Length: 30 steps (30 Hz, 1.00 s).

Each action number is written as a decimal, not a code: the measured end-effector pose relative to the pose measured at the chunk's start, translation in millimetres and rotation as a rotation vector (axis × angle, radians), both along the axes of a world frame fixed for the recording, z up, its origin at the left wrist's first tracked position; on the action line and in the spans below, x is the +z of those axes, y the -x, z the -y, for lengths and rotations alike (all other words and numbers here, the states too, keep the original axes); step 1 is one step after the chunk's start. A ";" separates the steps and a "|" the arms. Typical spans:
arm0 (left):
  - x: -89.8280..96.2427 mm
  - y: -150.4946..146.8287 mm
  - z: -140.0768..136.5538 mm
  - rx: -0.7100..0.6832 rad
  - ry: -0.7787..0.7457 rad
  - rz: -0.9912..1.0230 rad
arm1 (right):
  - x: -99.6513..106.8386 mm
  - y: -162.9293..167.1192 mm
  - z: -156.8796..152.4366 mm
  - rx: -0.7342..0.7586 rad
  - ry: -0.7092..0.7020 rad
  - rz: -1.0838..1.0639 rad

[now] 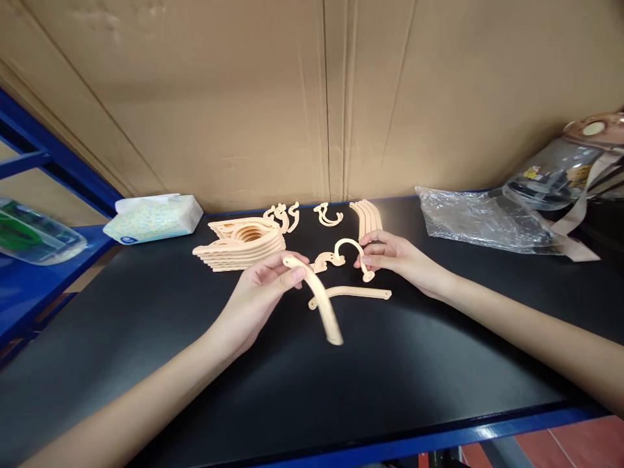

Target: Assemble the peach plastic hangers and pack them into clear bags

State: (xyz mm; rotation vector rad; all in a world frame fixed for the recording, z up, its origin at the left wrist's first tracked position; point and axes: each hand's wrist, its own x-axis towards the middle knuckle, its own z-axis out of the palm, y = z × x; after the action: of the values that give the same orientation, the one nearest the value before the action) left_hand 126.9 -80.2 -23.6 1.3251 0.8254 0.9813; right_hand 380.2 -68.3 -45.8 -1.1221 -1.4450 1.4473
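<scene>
Between thumb and fingers, my left hand point(266, 286) grips a peach curved hanger arm point(319, 299) by its upper end; the other end points down toward me. My right hand point(390, 257) pinches a hanger hook point(348, 244) of the same colour, its curve to the left and its flat round end low. Another hanger arm point(355, 292) lies on the black table below the hook. Just behind my left fingertips is a small curved peach piece point(331, 260), partly hidden. A stack of folded hangers point(238, 250) sits left of my left hand.
At the back lie loose hooks point(283, 214), more hooks point(329, 214) and a row of hanger arms point(366, 218). A tissue pack point(153, 218) stands at left, near a bottle point(36, 234) on blue shelving. Clear plastic bag point(478, 218) and a strapped transparent jug point(560, 169) occupy the right.
</scene>
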 end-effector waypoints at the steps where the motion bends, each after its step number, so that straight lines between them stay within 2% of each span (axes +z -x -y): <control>1: -0.1 1.2 -1.5 -0.003 0.033 0.027 | 0.4 0.2 0.1 -0.002 0.003 0.001; 4: -0.7 4.2 -5.1 0.011 0.120 0.010 | 1.1 0.5 0.1 0.002 0.010 0.012; 7: -0.2 4.9 -5.8 0.012 0.139 -0.162 | 1.2 0.0 -0.6 0.017 0.017 0.022; 11: 0.5 1.3 -2.1 -0.014 -0.026 -0.425 | -0.1 -1.6 -2.0 0.038 0.007 0.030; 19: -9.1 2.1 1.0 -0.021 -0.425 -0.815 | -1.0 0.1 -3.1 0.071 0.000 0.036; 24: -14.6 3.7 -0.3 -0.032 -0.539 -0.911 | 0.3 1.6 -1.2 0.059 0.015 0.041; 30: -18.8 2.4 0.1 -0.060 -0.655 -0.900 | 0.2 3.9 -1.4 0.022 0.041 0.049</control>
State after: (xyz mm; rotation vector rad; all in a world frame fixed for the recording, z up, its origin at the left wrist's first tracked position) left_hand 124.5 -80.4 -42.3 2.4249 1.1567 0.5866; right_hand 376.3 -66.8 -45.6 -1.1777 -1.4715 1.4801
